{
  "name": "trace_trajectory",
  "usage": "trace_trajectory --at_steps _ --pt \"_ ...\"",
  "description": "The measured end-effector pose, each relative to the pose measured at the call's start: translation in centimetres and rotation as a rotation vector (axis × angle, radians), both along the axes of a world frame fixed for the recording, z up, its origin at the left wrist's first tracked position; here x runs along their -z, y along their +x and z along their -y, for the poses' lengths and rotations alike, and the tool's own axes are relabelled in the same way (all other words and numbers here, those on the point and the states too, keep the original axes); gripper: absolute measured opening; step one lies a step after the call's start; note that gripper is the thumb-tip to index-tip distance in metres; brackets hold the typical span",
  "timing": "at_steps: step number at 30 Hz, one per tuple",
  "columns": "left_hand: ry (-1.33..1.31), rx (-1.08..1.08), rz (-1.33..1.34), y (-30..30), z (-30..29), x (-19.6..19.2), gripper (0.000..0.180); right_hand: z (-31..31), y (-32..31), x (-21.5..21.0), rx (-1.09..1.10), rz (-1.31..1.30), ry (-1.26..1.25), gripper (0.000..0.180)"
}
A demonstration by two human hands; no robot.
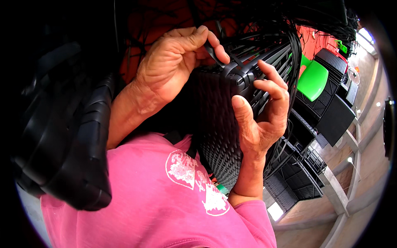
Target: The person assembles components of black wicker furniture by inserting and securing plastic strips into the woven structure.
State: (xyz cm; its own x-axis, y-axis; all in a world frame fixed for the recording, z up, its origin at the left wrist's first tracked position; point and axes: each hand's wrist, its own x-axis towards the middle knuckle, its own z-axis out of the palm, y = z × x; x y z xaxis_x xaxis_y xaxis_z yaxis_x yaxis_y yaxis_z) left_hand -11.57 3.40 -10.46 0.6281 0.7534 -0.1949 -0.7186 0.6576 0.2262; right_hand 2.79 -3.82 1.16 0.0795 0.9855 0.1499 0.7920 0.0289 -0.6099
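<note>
While I hold it close in front of my chest, one black woven wicker piece (219,136) fills the middle of my view, its finished panel of tight weave facing me and its top edge still a frame wrapped in loose black plastic strips (285,49); those loose strips fan out too thickly for me to count. Both of my hands are on it, two in all. My left hand (173,62) comes in from the left with the wrist bent, knuckles up, fingers curled over the upper corner, and the thumb and forefinger pinching one black strip (211,51) at the corner. My right hand (260,111) rises from below, forearm upright, palm turned toward the piece; its fingers are half curled around the right side of the frame and the thumb presses flat against the woven face. My pink shirt (157,198) lies under both forearms. One black rounded wicker piece (70,136) sits at my left, just beside my left arm. Farther right, well apart, I see one green plastic chair (312,78) among several stacked black woven panels (331,111).
</note>
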Motion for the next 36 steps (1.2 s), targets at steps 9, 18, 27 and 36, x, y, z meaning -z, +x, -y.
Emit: trace_trajectory --at_steps 9,18,27,36 --pt "0.124 -0.089 0.188 0.2 0.5 1.1 0.031 0.0 -1.3 -1.0 -0.011 0.234 -0.032 0.035" --pt "0.234 -0.087 0.146 0.5 0.6 1.1 0.029 0.1 -2.4 -0.9 0.148 0.097 -0.073 0.031" --pt "0.234 0.085 -0.271 0.1 0.8 0.1 0.015 0.2 -2.9 -0.6 0.301 -0.252 -0.095 0.029" --pt "0.366 0.313 -0.387 0.1 -1.2 -1.8 0.019 0.4 -2.4 -0.2 0.223 -0.151 -0.100 0.032"
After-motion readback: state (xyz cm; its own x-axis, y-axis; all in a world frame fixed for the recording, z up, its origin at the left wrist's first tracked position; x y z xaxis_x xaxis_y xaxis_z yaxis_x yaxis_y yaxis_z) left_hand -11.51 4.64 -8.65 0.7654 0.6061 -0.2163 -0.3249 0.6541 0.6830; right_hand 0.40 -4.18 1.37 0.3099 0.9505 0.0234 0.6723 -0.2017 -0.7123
